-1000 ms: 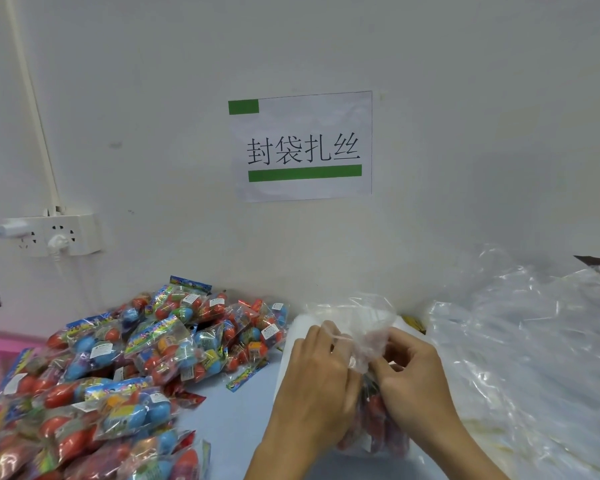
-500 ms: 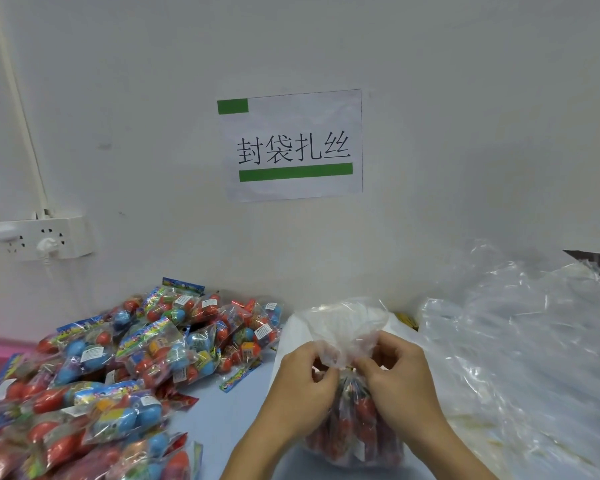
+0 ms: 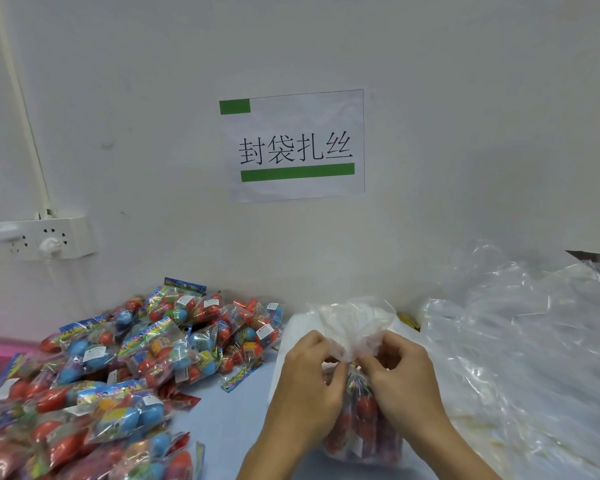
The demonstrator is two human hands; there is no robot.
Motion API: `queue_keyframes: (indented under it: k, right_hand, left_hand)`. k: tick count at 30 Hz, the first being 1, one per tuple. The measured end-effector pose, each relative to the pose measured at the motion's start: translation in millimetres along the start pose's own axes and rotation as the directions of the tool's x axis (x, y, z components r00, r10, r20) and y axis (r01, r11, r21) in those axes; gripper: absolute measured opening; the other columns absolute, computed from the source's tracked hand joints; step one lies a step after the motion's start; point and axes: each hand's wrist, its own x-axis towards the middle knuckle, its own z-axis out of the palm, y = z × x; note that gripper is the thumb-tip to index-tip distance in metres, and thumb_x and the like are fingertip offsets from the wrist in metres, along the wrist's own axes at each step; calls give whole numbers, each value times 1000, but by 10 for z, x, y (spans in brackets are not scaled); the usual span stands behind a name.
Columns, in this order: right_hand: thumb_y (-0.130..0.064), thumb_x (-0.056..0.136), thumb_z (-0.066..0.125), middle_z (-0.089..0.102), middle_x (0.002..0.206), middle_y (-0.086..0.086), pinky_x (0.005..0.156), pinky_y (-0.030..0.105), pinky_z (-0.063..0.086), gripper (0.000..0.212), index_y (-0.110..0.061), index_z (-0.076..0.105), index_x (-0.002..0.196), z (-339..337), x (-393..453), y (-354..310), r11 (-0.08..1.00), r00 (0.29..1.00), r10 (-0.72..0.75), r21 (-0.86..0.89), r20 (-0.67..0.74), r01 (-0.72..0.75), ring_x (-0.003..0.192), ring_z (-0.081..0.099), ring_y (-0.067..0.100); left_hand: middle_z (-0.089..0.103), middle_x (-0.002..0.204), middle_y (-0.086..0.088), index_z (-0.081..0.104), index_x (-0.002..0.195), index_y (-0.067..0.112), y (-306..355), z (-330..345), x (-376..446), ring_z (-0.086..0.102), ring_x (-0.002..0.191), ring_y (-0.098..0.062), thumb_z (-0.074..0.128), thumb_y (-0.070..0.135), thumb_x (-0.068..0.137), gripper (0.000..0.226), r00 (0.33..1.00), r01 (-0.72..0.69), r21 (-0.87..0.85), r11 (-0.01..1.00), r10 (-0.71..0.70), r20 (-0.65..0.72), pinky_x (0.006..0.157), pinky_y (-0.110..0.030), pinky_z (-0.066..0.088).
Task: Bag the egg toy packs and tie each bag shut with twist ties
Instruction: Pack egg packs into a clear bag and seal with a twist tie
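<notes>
1. Head view, item: clear bag (image 3: 355,414), filled with red egg toy packs, standing on the pale blue table (image 3: 222,410) at lower centre. Its neck is gathered to a narrow point, and the loose plastic top flares open above the gather.
2. Head view, item: left hand (image 3: 309,382), at the left side of the bag neck. Fingers curled, thumb and fingertips pinching the gathered plastic.
3. Head view, item: right hand (image 3: 400,379), at the right side of the same neck, touching or nearly touching the left hand at the gather. Fingers curled, thumb and forefinger pinching the plastic. Whether a twist tie sits between the fingers cannot be told.
4. Head view, item: heap of egg toy packs (image 3: 118,372), loose, unbagged, covering the table's left part up to the wall; blue, red and orange eggs in printed clear wrappers. Near the bag, apart from it.
5. Head view, item: pile of empty clear bags (image 3: 520,358), crumpled, on the right, just beside the right hand.
6. Head view, item: paper sign (image 3: 295,145) on the white wall above the hands, black characters with green bars.
7. Head view, item: white power strip (image 3: 49,237), wall-mounted at left, with plugs inserted.
</notes>
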Motion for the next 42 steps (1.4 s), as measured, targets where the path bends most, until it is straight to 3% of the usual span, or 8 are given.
queue_keyframes:
  k: [3,10,15,19,24,29,36,42]
  right_hand:
    - [-4,84,74,64,57,-2,51,18,43,25,-18,67,64,-3,16,27,999,998,39,3,-55,-39,49,51,6]
    - [-8,83,76,71,65,0,67,38,55,19,-20,73,68,15,33,61,984,976,154,110,-153,-138,64,66,18]
    - [-10,83,75,72,64,2,70,40,55,23,-27,72,69,-73,82,96,957,938,250,206,-238,-203,64,66,24]
    - [-5,84,74,72,66,6,73,41,55,22,-20,74,69,-176,124,92,928,926,306,286,-218,-239,68,66,25]
    - [-1,86,74,74,69,8,75,42,55,16,-12,74,73,-215,152,31,946,952,243,260,-183,-192,68,66,24]
    - [8,85,69,74,69,9,64,31,55,21,-8,72,72,-218,107,-36,959,977,161,255,-138,-122,67,67,21]
    - [6,88,68,73,68,11,53,21,54,10,2,70,80,-131,46,-121,939,992,117,331,-54,-93,60,67,13]
    - [8,88,67,68,66,11,69,41,54,20,-4,68,73,-235,95,-127,883,963,234,445,-136,-152,63,63,22]
  left_hand:
    - [59,98,9,74,100,17,22,33,-8,55,94,-5,65,22,94,12,995,-95,168,981,98,-6,81,-17,48]
    - [52,79,16,79,91,22,143,93,-30,43,89,-6,62,39,94,24,996,-62,257,964,76,-48,74,-15,39]
    - [55,109,12,71,110,25,206,235,-110,40,110,-7,45,40,99,32,986,-163,280,946,147,76,93,-24,37]
    - [50,121,17,69,116,28,230,319,-149,36,119,0,41,42,96,37,977,-190,248,950,159,140,98,-14,28]
    - [49,108,25,67,87,33,249,297,-101,45,113,-2,72,29,87,6,962,224,-144,964,-242,-129,92,-20,46]
    - [47,129,6,35,131,32,196,298,-59,52,120,-18,82,54,71,79,776,605,-394,692,-624,94,105,-37,48]
    - [63,115,-8,54,100,47,132,191,-60,62,109,-31,84,62,41,68,810,547,-459,700,-582,78,97,-48,52]
    - [42,139,-6,44,122,38,101,130,-43,45,128,-27,95,57,40,99,753,548,-563,619,-658,10,110,-47,40]
